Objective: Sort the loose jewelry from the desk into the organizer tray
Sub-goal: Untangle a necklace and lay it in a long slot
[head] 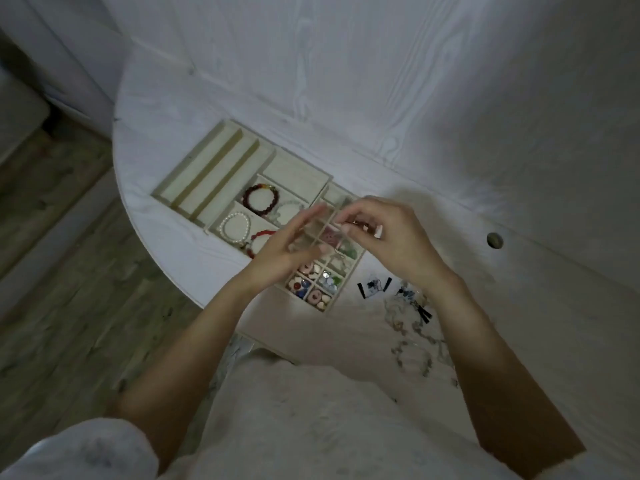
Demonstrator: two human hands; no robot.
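A pale wooden organizer tray (207, 168) lies on the white desk. It holds a dark red bead bracelet (260, 199), a pearl bracelet (235, 226) and small compartments of beads (313, 289). My right hand (388, 237) hovers over the small compartments and pinches a small thin piece of jewelry (341, 223) between thumb and fingers; the piece is too blurred to name. My left hand (287, 247) is raised beside it with fingers extended, touching nothing I can make out. Loose jewelry (412, 306) lies on the desk to the right of the tray.
A small carded item with black ends (374, 287) lies by the tray's near corner. A round knob (494, 240) sits on the white panel at right. The desk's curved edge (145, 237) runs left of the tray, with wood floor (69, 289) beyond.
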